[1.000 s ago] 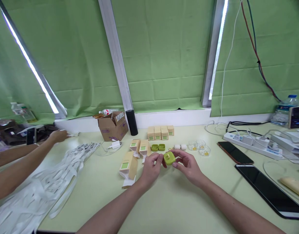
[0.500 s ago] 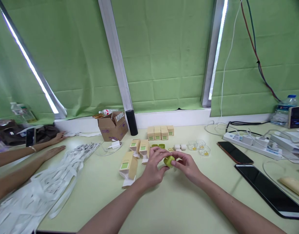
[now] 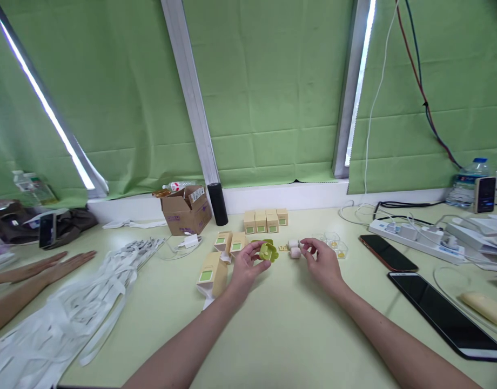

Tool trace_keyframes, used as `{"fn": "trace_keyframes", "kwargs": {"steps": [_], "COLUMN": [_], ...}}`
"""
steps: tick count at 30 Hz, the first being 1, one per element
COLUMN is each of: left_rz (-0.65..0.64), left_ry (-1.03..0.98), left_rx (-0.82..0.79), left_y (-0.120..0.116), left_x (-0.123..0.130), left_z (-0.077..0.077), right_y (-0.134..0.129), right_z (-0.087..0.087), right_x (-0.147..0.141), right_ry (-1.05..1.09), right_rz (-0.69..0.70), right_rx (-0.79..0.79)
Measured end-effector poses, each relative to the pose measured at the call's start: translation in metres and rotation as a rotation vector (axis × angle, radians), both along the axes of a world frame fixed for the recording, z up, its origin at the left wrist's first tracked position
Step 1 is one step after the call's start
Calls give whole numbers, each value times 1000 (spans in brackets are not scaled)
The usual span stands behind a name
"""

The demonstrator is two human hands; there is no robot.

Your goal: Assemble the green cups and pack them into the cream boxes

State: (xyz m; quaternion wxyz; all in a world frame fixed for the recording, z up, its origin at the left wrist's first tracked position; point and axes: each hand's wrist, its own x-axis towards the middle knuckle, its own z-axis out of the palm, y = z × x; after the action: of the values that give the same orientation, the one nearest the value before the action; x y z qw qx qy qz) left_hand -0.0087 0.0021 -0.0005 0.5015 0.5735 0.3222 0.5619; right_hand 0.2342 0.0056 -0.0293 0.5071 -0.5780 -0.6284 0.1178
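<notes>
In my left hand (image 3: pixel 248 267), a green, flower-shaped cup (image 3: pixel 268 251) is held between thumb and fingers, its hollow side showing. My right hand (image 3: pixel 319 262) is a little further right, its thumb and forefinger closed at the edge of a small white block (image 3: pixel 301 244), mostly hidden by the fingertips. Two more small whitish blocks (image 3: pixel 295 253) lie just left of those fingertips. Between the hands is a small yellow printed piece (image 3: pixel 283 249). Clear plastic cups with yellow bits (image 3: pixel 341 251) stand behind my right hand, partly covered by it.
Small tan boxes (image 3: pixel 260 221) stand in a row at the back; open ones (image 3: pixel 212 273) are left of my left hand. A pile of white straps (image 3: pixel 90 292), a cardboard box (image 3: pixel 186 210), phones (image 3: pixel 447 313) and a power strip (image 3: pixel 418 237) surround the work. Another person's hands (image 3: pixel 70 265) rest far left.
Both hands were together on a rounded green thing; now they are apart. My left hand keeps a green cup, opened toward view, while my right has moved right to the white blocks.
</notes>
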Motion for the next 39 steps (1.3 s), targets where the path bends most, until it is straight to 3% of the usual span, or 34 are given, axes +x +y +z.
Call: {"fn": "trace_keyframes", "kwargs": {"steps": [3,6,13,16,19,24,27,32,39], "left_rz": [-17,-26,-33,-19,-16,-14,-1,-5,3], "left_ry": [-60,-81,-82,-79,-76,-75,-81,-72,-59], "left_rx": [-52,-71,-57,-61,-56,-42,-39,-43,-47], "left_y": [-2,-2,-1,-1,-1,-1,-2,-3,-3], "left_x": [0,0,1,1,0,0,0,0,0], "left_z": [0,-1,-3,-2,-1,-1,-1,-1,-2], "right_y": [4,8,13,14,12,-4,-18,-34,-41], "right_z": [-7,-12,-19,-16,-9,5,14,31,37], "right_x": [0,-1,0,0,-4,-17,-27,-33,-31], "right_ry": [-310,-490,-550,-397,-40,712,991,1040,1022], "right_rz": [-30,-56,-66,-16,99,439,568,706,708], "right_rx": [54,41,-8,12,17,-221,-300,-318,-234]}}
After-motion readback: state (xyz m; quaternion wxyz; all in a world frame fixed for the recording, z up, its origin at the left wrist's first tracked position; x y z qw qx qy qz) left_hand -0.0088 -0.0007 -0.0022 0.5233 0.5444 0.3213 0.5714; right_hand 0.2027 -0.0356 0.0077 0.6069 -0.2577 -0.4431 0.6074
